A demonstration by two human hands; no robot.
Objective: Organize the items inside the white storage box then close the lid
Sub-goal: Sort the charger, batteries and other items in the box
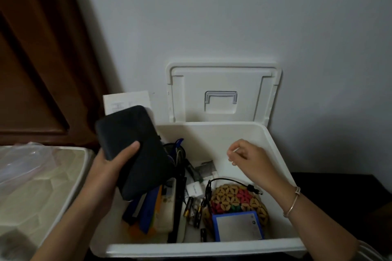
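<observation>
The white storage box (273, 146) stands open in front of me, its lid (222, 82) tipped back against the wall. My left hand (110, 167) grips a dark zip case (131, 146) over the box's left side. Over the right half hovers my right hand (248, 159), its fingers pinching something small and white. Inside lie a woven beaded purse (235, 199), a blue-framed card (237, 226), a black cable (229, 181), batteries (187, 206), a white adapter (194, 190), a remote control (167, 207) and blue and orange items (148, 214).
A white carton (127, 100) leans on the wall behind the dark case. To the left stands a second pale bin (42, 186) with clear plastic wrap. A brown wooden door fills the upper left. Dark surface lies to the right of the box.
</observation>
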